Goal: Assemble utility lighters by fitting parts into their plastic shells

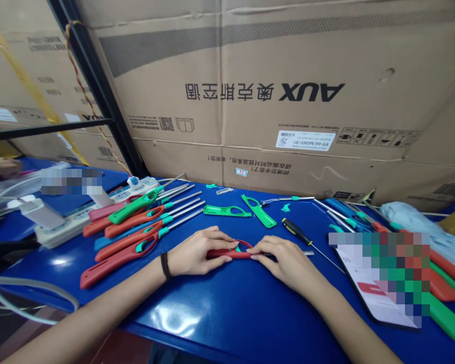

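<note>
Low over the blue table, a red stick lighter (243, 255) with a green trigger lies between my two hands, its metal tube pointing right. My left hand (207, 251) is closed around the handle end. The fingers of my right hand (282, 258) pinch the front of the body, near the tube. Beyond them lie a green lighter half-shell (227, 211) and a second green half-shell (259, 211), along with small green parts (285, 208). A black and yellow screwdriver (296, 230) rests to the right of my right hand.
Several assembled lighters (123, 258) lie in a row on the left, beside a white power strip (60, 227). More lighters (449, 303) and a phone (375, 293) are on the right. A large cardboard box (250, 121) stands behind the table (197, 313). Another person's hand (0, 172) shows at far left.
</note>
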The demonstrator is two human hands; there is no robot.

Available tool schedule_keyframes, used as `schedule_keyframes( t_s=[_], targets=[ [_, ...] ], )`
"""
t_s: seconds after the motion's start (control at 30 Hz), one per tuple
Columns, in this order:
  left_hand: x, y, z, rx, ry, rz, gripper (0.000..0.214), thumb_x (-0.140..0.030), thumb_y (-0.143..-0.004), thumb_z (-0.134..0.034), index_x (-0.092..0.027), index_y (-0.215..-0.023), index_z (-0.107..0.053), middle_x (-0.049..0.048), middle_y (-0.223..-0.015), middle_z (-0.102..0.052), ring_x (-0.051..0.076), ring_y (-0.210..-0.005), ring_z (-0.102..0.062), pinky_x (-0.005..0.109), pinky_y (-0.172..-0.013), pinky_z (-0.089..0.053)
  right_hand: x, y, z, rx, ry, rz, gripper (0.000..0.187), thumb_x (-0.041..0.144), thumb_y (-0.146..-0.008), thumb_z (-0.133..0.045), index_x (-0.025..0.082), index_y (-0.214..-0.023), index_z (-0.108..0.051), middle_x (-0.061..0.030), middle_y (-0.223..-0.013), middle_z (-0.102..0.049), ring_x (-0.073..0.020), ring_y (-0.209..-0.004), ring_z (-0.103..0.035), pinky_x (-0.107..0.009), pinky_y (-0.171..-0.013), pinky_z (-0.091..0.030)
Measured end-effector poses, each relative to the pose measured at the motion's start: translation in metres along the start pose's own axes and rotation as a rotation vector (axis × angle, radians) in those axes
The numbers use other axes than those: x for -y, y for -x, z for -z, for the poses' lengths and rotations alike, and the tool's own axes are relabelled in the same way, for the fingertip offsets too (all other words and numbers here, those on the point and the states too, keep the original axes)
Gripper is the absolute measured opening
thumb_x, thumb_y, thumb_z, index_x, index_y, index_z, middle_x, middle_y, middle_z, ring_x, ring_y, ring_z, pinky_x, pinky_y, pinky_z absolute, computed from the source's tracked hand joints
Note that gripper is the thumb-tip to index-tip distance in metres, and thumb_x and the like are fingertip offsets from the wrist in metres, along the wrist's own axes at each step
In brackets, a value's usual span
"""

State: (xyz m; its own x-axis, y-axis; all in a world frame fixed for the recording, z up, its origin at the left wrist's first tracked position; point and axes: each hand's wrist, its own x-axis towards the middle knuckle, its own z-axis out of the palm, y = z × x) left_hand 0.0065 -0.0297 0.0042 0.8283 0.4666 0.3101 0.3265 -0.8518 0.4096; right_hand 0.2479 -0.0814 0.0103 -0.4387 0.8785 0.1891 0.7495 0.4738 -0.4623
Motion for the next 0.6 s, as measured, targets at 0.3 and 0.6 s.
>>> schedule_keyframes(
  t_s=[0.3,0.6],
  targets=[
    [-0.001,0.000,-0.002,0.009,-0.062,-0.035,0.033,-0.028,-0.090,-0.053,-0.017,-0.121,-0.059,0.0100,-0.114,-0.066,0.021,-0.098,-0.059,0.036,-0.089,-0.046,-0.002,0.000,0.002,0.020,-0.107,0.023,0.016,0.024,-0.090,-0.054,0.026,-0.098,-0.067,-0.0018,-0.098,-0.068,-0.0167,-0.092,-0.062,-0.030,-0.083,-0.048],
    [0.003,0.000,0.004,0.009,-0.077,-0.053,0.032,-0.024,-0.090,-0.052,-0.018,-0.120,-0.060,0.0096,-0.113,-0.066,0.020,-0.097,-0.059,0.034,-0.087,-0.047,-0.023,0.004,0.009,0.038,-0.072,-0.085,0.013,0.032,-0.085,-0.060,0.023,-0.094,-0.060,-0.0039,-0.102,-0.060,-0.0186,-0.093,-0.059,-0.035,-0.083,-0.048]
  ],
)
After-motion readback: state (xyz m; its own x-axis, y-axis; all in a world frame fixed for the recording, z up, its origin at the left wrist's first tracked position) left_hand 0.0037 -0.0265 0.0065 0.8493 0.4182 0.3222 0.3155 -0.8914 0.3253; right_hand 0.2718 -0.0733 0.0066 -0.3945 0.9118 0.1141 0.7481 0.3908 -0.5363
